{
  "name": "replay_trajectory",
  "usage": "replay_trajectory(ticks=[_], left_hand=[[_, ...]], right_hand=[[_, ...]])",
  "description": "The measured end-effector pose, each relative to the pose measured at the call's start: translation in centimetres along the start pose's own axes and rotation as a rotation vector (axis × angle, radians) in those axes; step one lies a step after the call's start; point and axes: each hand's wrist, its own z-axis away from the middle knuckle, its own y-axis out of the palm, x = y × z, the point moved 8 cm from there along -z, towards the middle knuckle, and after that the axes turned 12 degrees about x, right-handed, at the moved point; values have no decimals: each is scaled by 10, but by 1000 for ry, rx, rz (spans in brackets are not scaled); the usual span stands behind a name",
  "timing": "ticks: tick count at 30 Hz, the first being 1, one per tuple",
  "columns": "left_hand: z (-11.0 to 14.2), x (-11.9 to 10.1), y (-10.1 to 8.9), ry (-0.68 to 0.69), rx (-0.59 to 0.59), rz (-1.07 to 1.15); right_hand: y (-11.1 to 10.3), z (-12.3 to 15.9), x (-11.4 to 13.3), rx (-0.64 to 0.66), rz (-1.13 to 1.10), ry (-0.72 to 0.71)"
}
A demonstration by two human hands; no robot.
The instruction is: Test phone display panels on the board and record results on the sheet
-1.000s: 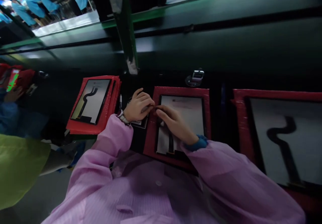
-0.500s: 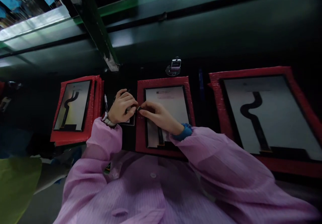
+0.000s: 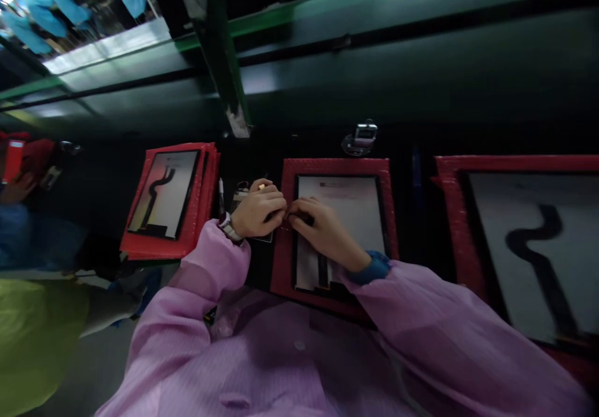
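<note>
A display panel [image 3: 349, 205] lies on red bubble-wrap padding [image 3: 337, 166] in front of me, its black flex cable [image 3: 322, 271] running up under my right hand [image 3: 327, 230]. My right thumb and fingertips pinch the cable's end, which they mostly cover. Touching those fingertips, my left hand [image 3: 262, 210] is closed in a pinch; what it holds is hidden. A small yellowish piece [image 3: 261, 187] shows at the left fingers. Partly under the left hand is a small board [image 3: 240, 196] with thin wires.
Left, another panel [image 3: 180, 192] tops a stack of red padding [image 3: 210, 186], with a pen [image 3: 221, 195] beside it. Right, a further panel [image 3: 496, 217] lies on red padding. Behind are a small metal-and-clear object [image 3: 362, 139] and a blue pen [image 3: 416, 176]. A co-worker's yellow-green garment [image 3: 37, 342] is lower left.
The view has swung left, so everything sits further right. My fingertips have closed together, hiding the dark connector end that showed between them. The yellowish piece now shows at my left fingers.
</note>
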Motion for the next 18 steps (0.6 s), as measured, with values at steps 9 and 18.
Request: replay_trajectory(ticks=[9,18], left_hand=[[1,1,15,-74,123,-85],[15,21,-5,-297,-196,-69]], right_hand=[[9,1,-10,40,30,-11],[-17,3,-37,122,-273,198]])
